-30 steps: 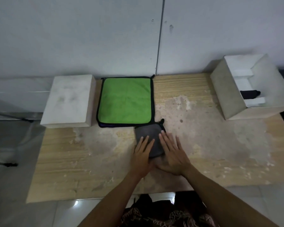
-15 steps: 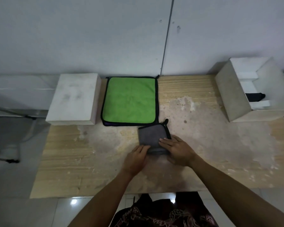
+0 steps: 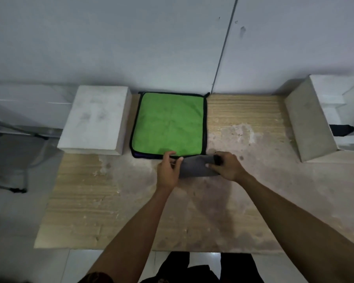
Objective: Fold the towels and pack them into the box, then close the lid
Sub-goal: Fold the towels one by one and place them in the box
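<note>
A small folded grey towel (image 3: 194,167) is held between both hands just above the table's middle. My left hand (image 3: 168,170) pinches its left edge and my right hand (image 3: 226,166) grips its right edge. Behind it a green towel (image 3: 169,124) with black trim lies flat on a stack at the table's back. The open white box (image 3: 307,121) stands at the far right, with a dark folded towel (image 3: 340,129) inside. The white lid (image 3: 96,118) lies at the back left.
The worn wooden table (image 3: 243,201) stretches from the lid to the box, against a grey wall (image 3: 131,41). Its front edge runs near my body. Metal stand legs (image 3: 14,188) stand on the floor at the left.
My hands went from pressing flat on the grey towel to gripping its left and right edges. The towel now sits lifted and closer to the green towel's front edge.
</note>
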A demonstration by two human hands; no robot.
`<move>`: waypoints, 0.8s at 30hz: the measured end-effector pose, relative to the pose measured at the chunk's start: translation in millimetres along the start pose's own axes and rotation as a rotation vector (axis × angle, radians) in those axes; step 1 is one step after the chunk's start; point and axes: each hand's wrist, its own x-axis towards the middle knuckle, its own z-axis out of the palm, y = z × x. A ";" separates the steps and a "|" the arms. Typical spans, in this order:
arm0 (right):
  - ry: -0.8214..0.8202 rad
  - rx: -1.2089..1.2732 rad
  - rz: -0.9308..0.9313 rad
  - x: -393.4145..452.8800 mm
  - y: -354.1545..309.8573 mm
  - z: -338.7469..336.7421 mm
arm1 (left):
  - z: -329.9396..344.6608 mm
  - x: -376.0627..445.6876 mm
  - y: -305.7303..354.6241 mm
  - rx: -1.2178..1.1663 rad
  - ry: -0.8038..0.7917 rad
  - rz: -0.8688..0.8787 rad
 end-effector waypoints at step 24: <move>0.157 0.636 0.276 -55.7 -24.3 -7.2 | 16.3 -14.2 49.2 -0.666 -0.209 -0.333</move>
